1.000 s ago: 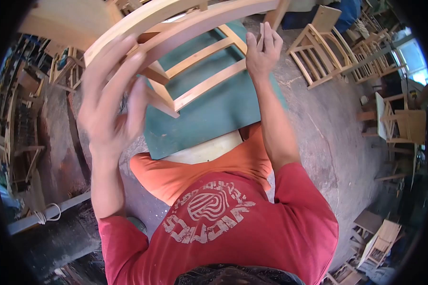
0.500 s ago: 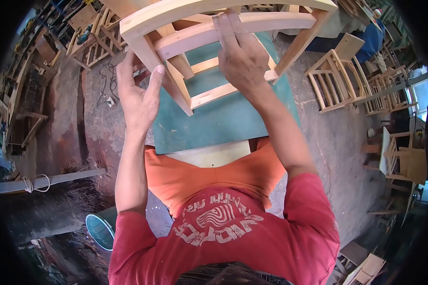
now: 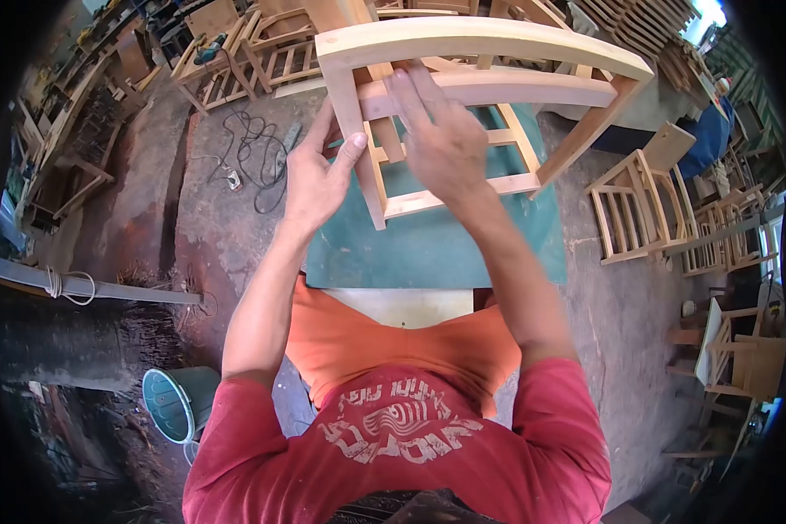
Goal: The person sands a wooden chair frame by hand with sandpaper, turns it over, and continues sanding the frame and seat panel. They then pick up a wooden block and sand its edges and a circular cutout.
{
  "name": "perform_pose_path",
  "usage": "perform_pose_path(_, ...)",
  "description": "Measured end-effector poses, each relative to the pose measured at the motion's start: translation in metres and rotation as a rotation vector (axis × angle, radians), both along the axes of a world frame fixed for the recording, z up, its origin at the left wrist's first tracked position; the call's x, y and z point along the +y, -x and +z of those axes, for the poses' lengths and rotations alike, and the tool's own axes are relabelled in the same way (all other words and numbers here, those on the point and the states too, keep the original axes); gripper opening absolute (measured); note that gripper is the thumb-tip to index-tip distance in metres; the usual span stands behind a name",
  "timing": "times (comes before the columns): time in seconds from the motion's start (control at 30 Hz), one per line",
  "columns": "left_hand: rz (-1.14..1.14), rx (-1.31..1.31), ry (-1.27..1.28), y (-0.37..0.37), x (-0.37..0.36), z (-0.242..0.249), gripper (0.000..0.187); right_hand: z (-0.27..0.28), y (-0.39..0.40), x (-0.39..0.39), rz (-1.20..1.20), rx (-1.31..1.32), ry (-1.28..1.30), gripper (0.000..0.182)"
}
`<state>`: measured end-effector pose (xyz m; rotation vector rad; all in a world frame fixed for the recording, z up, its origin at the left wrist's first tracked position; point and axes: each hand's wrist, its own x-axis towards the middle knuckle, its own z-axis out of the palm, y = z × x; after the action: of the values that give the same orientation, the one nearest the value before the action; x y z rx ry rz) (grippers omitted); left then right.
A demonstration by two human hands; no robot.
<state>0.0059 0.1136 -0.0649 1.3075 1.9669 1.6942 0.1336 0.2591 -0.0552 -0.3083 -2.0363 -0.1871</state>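
An unfinished wooden chair frame (image 3: 489, 35) stands tilted on a green-covered work surface (image 3: 437, 253) in front of my knees. My left hand (image 3: 319, 179) grips the frame's left upright (image 3: 348, 109), thumb on the near side and fingers behind it. My right hand (image 3: 450, 148) is pressed over the left part of the pinkish curved cross rail (image 3: 533, 86), below the top rail. Its fingers reach over the rail's upper edge; its thumb is hidden. Whatever lies under those fingers I cannot make out.
Wooden chairs stand at the right (image 3: 633, 201) and at the back left (image 3: 214, 65). A dark cable (image 3: 271, 166) lies coiled on the floor. A green bucket (image 3: 179, 402) is at my lower left, near a grey bar (image 3: 122, 290) with rope around it.
My right hand has slid left along the cross rail, closer to the left upright. My left hand keeps its grip. The whole view has shifted, so the frame appears further right and lower.
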Motion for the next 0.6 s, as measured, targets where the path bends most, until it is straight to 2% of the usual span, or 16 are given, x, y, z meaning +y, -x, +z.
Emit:
perform_pose_path(0.13,0.017,0.009,-0.022,-0.006,0.000,-0.002,0.074,-0.010,-0.034,0.019,-0.036,-0.100,-0.035,0.058)
perform_pose_path(0.23,0.060,-0.004,-0.003,-0.012,-0.001,0.000,0.072,0.002,-0.060,0.012,-0.076,-0.029,0.121,0.057)
perform_pose_path(0.3,0.463,0.694,-0.302,-0.017,0.002,0.013,0.065,0.012,-0.072,-0.008,0.257,0.358,1.055,0.060)
perform_pose_path(0.33,0.469,0.797,-0.495,-0.019,0.010,0.032,0.062,0.005,-0.073,-0.011,0.487,0.535,1.125,0.060)
perform_pose_path(0.37,0.478,0.892,-0.685,-0.020,0.017,0.056,0.059,-0.001,-0.075,-0.017,0.474,0.543,1.127,0.060)
perform_pose_path(0.4,0.472,0.889,-0.684,-0.021,0.017,0.081,0.059,-0.005,-0.076,-0.026,0.493,0.525,1.175,0.062)
perform_pose_path(0.47,0.329,1.406,-0.317,-0.020,0.017,0.117,0.049,-0.015,-0.081,-0.037,0.477,0.453,1.225,0.062)
perform_pose_path(0.5,0.323,1.409,-0.316,-0.015,0.025,0.119,0.049,-0.018,-0.082,-0.040,0.476,0.459,1.228,0.062)
perform_pose_path(0.57,0.167,1.515,-0.103,-0.007,0.043,0.127,0.042,-0.020,-0.083,-0.046,0.487,0.534,1.255,0.059)
perform_pose_path(0.6,0.127,1.563,-0.118,-0.007,0.044,0.136,0.035,-0.021,-0.086,-0.046,0.485,0.549,1.249,0.059)
